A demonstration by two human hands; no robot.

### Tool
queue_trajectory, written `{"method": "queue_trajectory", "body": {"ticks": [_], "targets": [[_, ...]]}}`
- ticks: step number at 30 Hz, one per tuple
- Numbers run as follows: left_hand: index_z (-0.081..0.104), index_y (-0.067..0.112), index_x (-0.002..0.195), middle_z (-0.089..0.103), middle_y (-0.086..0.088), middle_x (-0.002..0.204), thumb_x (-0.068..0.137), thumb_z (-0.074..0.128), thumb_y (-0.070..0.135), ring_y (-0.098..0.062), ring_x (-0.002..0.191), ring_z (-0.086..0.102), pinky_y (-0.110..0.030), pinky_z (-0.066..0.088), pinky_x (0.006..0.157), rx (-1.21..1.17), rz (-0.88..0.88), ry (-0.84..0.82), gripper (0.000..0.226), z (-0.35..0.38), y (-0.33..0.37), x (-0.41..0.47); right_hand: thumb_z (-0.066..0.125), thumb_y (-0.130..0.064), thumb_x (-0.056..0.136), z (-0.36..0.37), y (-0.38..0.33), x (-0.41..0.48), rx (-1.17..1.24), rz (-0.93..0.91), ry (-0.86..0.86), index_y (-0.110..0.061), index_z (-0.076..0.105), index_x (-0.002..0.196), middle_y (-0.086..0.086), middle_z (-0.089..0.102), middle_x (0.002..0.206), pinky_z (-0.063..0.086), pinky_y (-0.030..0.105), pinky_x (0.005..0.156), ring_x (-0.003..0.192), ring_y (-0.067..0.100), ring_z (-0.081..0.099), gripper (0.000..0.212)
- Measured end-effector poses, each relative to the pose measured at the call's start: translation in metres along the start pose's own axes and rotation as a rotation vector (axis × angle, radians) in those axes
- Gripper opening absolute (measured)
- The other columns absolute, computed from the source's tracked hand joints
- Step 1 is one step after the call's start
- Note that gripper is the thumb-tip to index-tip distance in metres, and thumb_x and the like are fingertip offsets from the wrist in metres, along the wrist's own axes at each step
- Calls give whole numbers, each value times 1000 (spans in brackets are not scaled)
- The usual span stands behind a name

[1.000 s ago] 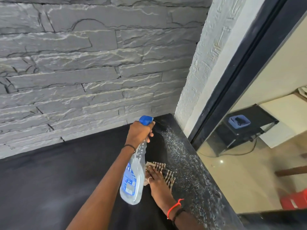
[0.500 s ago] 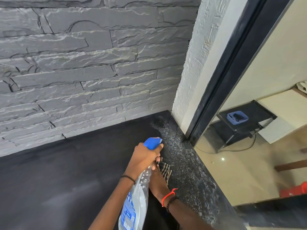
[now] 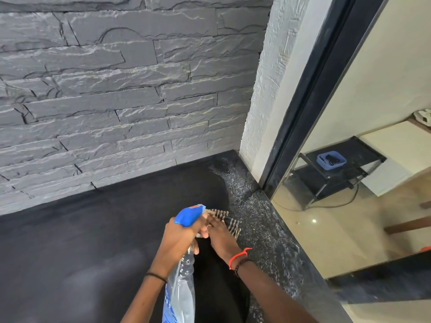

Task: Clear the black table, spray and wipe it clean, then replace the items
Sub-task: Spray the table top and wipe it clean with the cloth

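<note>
My left hand (image 3: 178, 241) grips the neck of a clear spray bottle (image 3: 180, 290) with a blue trigger head (image 3: 189, 215), held above the black table (image 3: 81, 248). My right hand (image 3: 221, 236) presses flat on a striped brown cloth (image 3: 231, 221) lying on the table near its right edge. Part of the cloth is hidden under my fingers and behind the bottle's head. A band of speckled wet spray (image 3: 263, 224) runs along the table's right side up to the back corner.
A grey stone wall (image 3: 116, 101) backs the table and a white textured pillar (image 3: 261, 94) meets its right back corner. Beyond the black frame (image 3: 310, 101), a black stand (image 3: 335, 173) carries a blue tray (image 3: 331, 160) on the floor below.
My left hand has drawn the bottle back toward me from the far corner. The right hand and cloth have slid a little up the table.
</note>
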State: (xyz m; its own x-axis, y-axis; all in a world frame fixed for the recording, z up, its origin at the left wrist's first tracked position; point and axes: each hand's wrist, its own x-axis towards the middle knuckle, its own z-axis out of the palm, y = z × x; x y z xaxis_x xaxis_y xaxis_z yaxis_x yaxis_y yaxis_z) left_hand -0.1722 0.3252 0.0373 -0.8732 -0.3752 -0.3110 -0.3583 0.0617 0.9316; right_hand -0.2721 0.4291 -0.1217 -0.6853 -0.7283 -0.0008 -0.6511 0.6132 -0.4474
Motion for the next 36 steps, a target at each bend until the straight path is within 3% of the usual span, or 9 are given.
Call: {"method": "queue_trajectory", "body": {"ticks": [8,11,12,14,17,23,27,30,36], "targets": [[68,14,95,66,-10,66,92,64,19,-34,55,53,-31,44,43,-123,10,173,8,-37,-26,0,37,4,91,-29,121,41,-27,262,39,4,51,129,18,43,141,15,34,118,135,30,35,40],[66,11,93,66,-14,69,92,63,23,-29,46,48,-31,43,44,-149,-1,233,12,-50,-34,0,31,-8,86,-19,211,82,4,402,108,-3,63,105,32,59,113,36,50,107,111,43,55,38],[65,11,93,66,-15,70,92,63,24,-28,43,47,-31,43,44,-148,-4,245,14,-53,-36,0,35,-4,83,-24,218,92,35,440,104,0,64,97,37,60,103,42,55,100,101,48,58,33],[65,10,94,66,-17,72,93,63,25,-27,41,45,-29,43,42,-156,-22,273,15,-60,-40,4,43,13,77,-41,200,110,1,466,22,13,63,100,40,57,110,39,47,103,111,49,53,30],[65,11,94,67,-16,72,93,62,27,-26,40,45,-28,43,43,-147,-29,293,16,-64,-42,10,43,12,81,-51,156,131,-21,356,80,15,55,116,33,44,134,20,37,115,134,38,35,38],[66,11,90,67,-9,67,92,63,26,-29,45,48,-32,42,51,-162,-4,328,15,-65,-39,38,41,10,84,-10,83,135,-51,33,-28,1,48,132,19,34,147,11,33,119,140,30,25,50],[66,10,90,67,-9,66,92,63,26,-29,46,49,-29,42,47,-180,14,343,17,-62,-29,55,38,14,82,2,91,89,-69,-145,-34,-6,37,141,10,26,152,1,20,116,143,22,21,62],[65,9,86,66,-9,66,92,63,27,-25,40,47,-27,41,42,-193,10,351,18,-60,-22,65,41,11,79,-8,136,79,-75,-90,-10,-8,46,136,9,36,148,6,19,116,139,21,29,60],[65,9,87,66,-10,66,92,63,26,-28,44,48,-28,42,43,-214,-1,353,18,-54,-23,75,47,-2,91,-39,215,156,-190,141,35,-3,57,119,13,52,129,24,45,114,127,25,42,30]]}}
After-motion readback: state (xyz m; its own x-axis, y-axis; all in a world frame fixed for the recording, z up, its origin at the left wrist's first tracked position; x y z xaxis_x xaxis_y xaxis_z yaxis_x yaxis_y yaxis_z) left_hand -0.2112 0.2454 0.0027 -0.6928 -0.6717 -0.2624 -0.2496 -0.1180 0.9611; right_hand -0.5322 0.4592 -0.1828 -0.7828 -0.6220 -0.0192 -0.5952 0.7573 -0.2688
